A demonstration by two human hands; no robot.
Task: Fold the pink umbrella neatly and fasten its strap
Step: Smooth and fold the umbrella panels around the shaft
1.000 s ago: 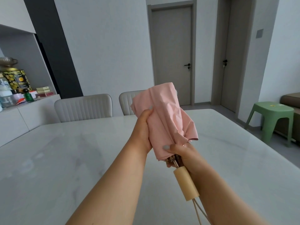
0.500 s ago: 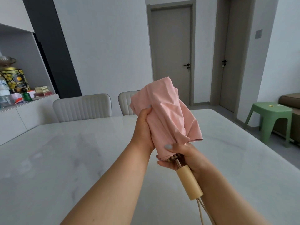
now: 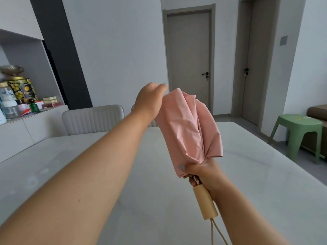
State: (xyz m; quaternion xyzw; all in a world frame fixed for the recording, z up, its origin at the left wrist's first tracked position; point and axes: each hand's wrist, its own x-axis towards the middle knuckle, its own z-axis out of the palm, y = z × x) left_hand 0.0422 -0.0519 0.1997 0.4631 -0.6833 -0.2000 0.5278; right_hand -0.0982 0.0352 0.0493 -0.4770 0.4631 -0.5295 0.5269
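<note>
Pink umbrella [image 3: 190,128] held in the air over the counter [image 3: 70,165], canopy bunched.

I see my right hand [image 3: 203,171] gripping the gathered fabric above the wooden handle [image 3: 205,202]; my left hand [image 3: 150,99] touches the canopy's top, its grip hidden from me.

**White marble-look table, plus the sideboard and the floor**

So the big surface here is a pale, glossy table [image 3: 247,183] with faint grey veining, and it fills most of the lower view. Two light ribbed chairs [image 3: 92,119] are tucked in at its far edge.

Over on the left there's a white sideboard counter [image 3: 44,114] carrying a yellow-patterned tin [image 3: 22,90], some clear bottles [image 3: 8,101], a small green bottle [image 3: 34,106] and a stack of little boxes [image 3: 51,101], all crowded close together.

On the right, a green plastic stool [image 3: 297,133] stands on the grey floor [image 3: 228,117].
</note>
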